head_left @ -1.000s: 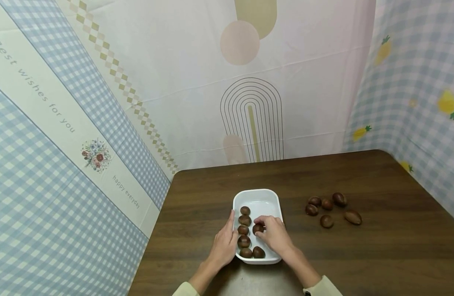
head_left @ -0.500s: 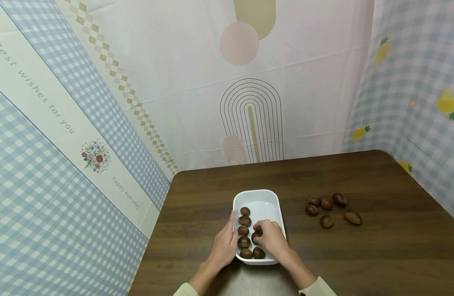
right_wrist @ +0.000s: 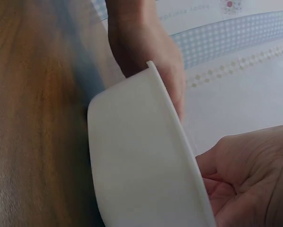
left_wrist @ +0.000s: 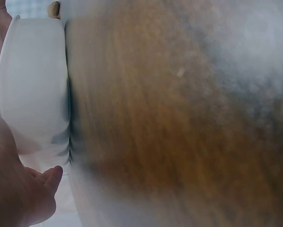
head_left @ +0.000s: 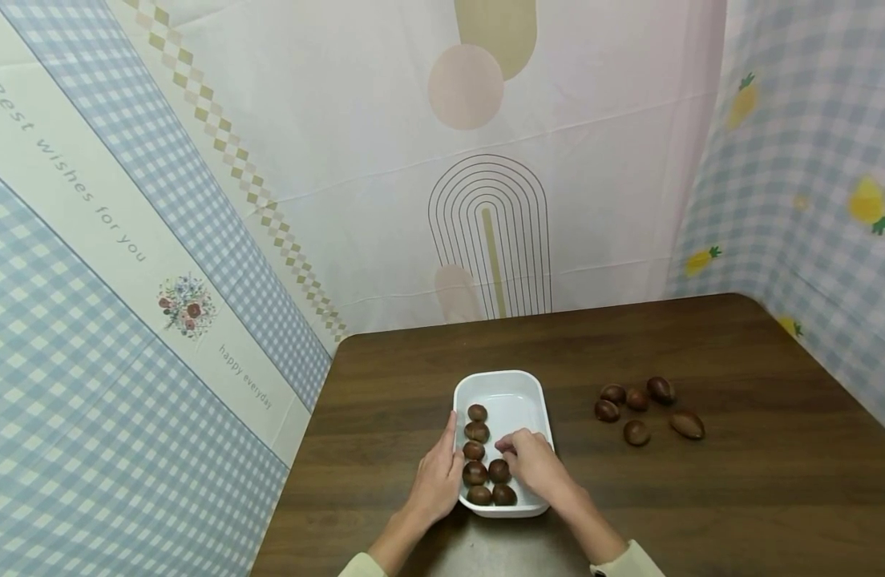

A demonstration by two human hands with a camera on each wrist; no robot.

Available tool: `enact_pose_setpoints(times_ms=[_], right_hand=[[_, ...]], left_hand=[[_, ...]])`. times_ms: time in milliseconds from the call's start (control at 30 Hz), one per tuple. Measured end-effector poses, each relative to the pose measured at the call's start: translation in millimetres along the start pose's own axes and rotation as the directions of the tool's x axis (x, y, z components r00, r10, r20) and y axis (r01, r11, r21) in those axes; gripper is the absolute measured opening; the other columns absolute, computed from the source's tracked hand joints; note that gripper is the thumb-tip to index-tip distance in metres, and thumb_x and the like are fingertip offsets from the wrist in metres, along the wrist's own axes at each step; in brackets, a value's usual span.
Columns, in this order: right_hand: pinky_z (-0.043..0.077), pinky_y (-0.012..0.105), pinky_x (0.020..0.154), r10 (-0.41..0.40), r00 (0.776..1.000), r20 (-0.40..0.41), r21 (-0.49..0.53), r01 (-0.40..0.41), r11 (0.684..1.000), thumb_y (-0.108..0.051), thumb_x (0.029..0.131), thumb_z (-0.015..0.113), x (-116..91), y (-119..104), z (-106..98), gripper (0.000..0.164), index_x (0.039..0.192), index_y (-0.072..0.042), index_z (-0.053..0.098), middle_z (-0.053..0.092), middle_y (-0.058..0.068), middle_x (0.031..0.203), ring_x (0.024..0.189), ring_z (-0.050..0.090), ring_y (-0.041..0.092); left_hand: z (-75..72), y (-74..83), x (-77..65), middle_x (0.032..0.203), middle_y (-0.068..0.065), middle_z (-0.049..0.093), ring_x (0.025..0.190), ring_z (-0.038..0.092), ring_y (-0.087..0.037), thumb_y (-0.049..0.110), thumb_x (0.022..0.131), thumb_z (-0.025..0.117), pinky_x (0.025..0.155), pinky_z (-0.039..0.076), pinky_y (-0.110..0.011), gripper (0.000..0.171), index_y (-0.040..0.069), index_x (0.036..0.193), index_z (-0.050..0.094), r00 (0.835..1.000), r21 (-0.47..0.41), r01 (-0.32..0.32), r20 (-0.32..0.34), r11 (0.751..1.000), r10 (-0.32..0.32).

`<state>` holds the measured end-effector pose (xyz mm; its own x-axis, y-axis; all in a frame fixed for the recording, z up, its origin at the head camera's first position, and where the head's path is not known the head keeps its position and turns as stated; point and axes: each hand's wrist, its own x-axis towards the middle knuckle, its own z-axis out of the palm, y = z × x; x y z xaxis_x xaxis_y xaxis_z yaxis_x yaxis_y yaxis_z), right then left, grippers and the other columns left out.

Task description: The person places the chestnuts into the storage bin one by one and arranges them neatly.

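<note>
A white rectangular tray (head_left: 518,405) stands on the table in the head view. One column of several brown chestnuts (head_left: 476,432) runs along its left side, and two more, including a dark chestnut (head_left: 499,470), lie beside the near end. My left hand (head_left: 435,477) rests against the tray's left wall with its fingers extended along it. Over the right part of the tray my right hand (head_left: 536,465) hovers, fingers loosely bent and holding nothing, just above and right of the dark chestnut. The right wrist view shows the right hand (right_wrist: 250,179) partly behind the tray wall (right_wrist: 137,156).
Several loose chestnuts (head_left: 636,433) lie in a group on the brown wooden table (head_left: 745,497), right of the tray. A patterned cloth (head_left: 385,200) hangs behind the table, with checked cloth on both sides.
My right hand has brought a chestnut toward the near end of the tray, let it go beside the left column, and lifted slightly away. The left hand stays at the wall.
</note>
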<state>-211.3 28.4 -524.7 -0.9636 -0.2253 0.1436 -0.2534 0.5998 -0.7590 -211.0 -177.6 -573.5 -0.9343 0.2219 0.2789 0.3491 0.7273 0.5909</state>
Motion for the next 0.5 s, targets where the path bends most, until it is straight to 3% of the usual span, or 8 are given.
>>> enact_pose_setpoints(times_ms=[167, 367, 500], right_hand=[[0.061, 0.048, 0.090, -0.022, 0.998, -0.066, 0.101, 0.029, 0.994, 0.010, 0.092, 0.071, 3, 8, -14, 0.020, 0.110, 0.006, 0.079, 0.079, 0.017, 0.107, 0.103, 0.076, 0.036], [0.060, 0.040, 0.094, -0.015, 0.990, -0.139, 0.267, 0.052, 0.962, 0.007, 0.096, 0.071, 6, 33, -39, 0.030, 0.125, 0.007, 0.073, 0.075, 0.023, 0.122, 0.113, 0.073, 0.038], [0.060, 0.037, 0.094, -0.007, 0.976, -0.217, 0.274, 0.068, 0.959, 0.004, 0.097, 0.073, 3, 58, -58, 0.034, 0.131, 0.006, 0.071, 0.074, 0.023, 0.126, 0.116, 0.072, 0.040]], left_hand=[[0.9, -1.0, 0.6, 0.156, -0.022, 0.053, 0.137, 0.058, -0.037, 0.007, 0.105, 0.048, 0.109, 0.048, -0.056, 0.066, 0.004, 0.168, 0.029, 1.000, -0.004, 0.006, 0.006, 1.000, -0.006], [0.9, -1.3, 1.0, 0.156, -0.022, 0.053, 0.137, 0.058, -0.037, 0.006, 0.105, 0.049, 0.109, 0.048, -0.056, 0.066, 0.004, 0.168, 0.029, 1.000, -0.004, 0.003, 0.004, 1.000, -0.003], [0.7, -1.3, 0.9, 0.156, -0.022, 0.053, 0.137, 0.058, -0.037, 0.005, 0.105, 0.049, 0.109, 0.049, -0.056, 0.065, 0.004, 0.168, 0.029, 1.000, 0.001, 0.001, 0.001, 1.000, -0.001]])
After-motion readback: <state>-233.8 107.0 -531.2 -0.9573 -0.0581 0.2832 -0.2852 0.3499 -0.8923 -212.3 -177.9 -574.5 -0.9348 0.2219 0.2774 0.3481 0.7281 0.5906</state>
